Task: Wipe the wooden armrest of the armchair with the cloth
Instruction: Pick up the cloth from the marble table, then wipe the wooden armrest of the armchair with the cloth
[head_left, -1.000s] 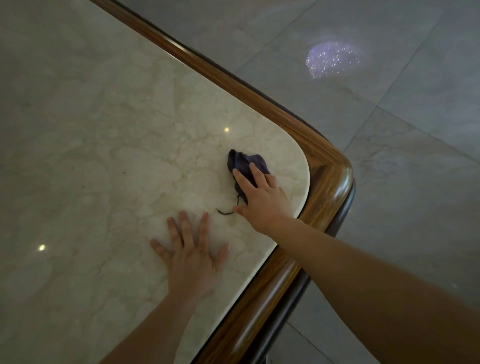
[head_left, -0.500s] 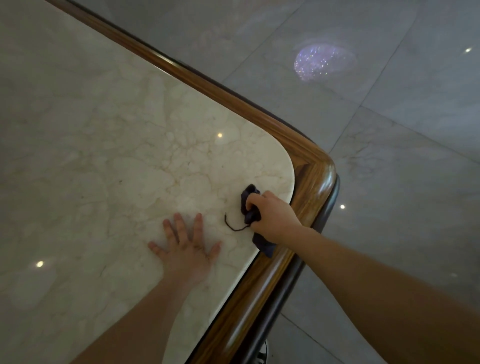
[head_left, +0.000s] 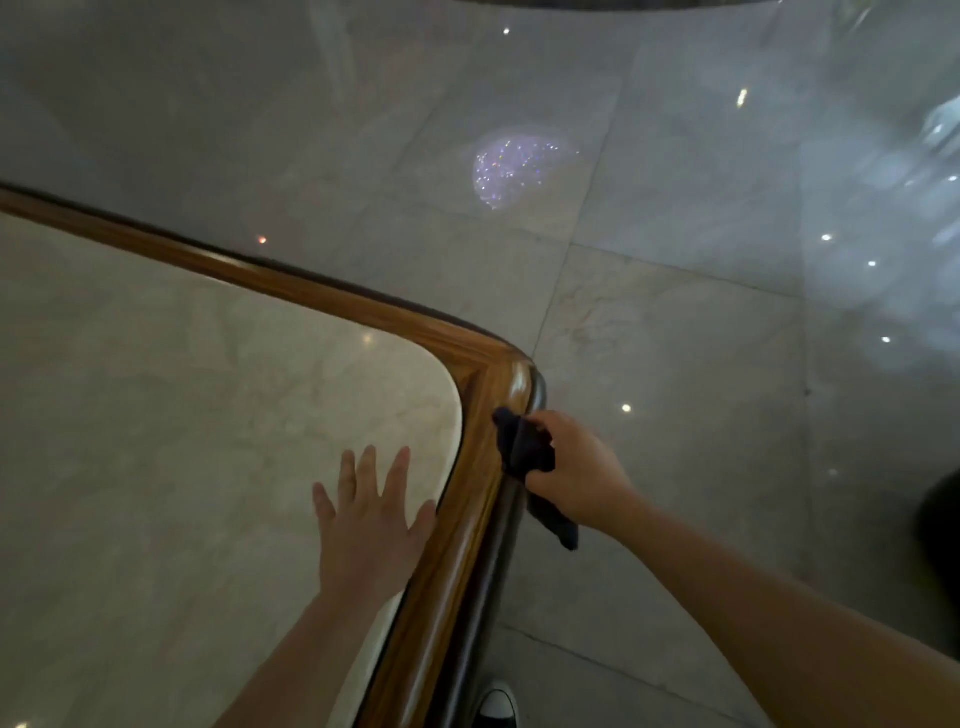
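- A dark blue cloth (head_left: 523, 447) is seen bunched in the right hand (head_left: 576, 465), whose fingers are closed around it, at the outer side of a table's wooden edge (head_left: 470, 499), just below the rounded corner.
- The cloth is pressed against the polished brown rim where it meets the darker band beneath; a loose tail of fabric is left hanging below the wrist, past the edge and over the floor.
- The left hand (head_left: 371, 525) is laid flat on the marble tabletop (head_left: 182, 415), palm down, fingers spread apart and gripping nothing, with the thumb just beside the inner line of the wooden border.
- Both forearms are shown bare, reaching in from the bottom of the view, the right one crossing over the floor outside the table.
- No armchair or armrest is shown; the only wood in view is the table's border.
- The grey tiled floor (head_left: 675, 338) is dotted with small light reflections, and a sparkling pale patch (head_left: 514, 166) is visible on a tile beyond the corner.
- The toe of a black-and-white sneaker (head_left: 497, 706) is caught at the bottom edge, beside the table's side.
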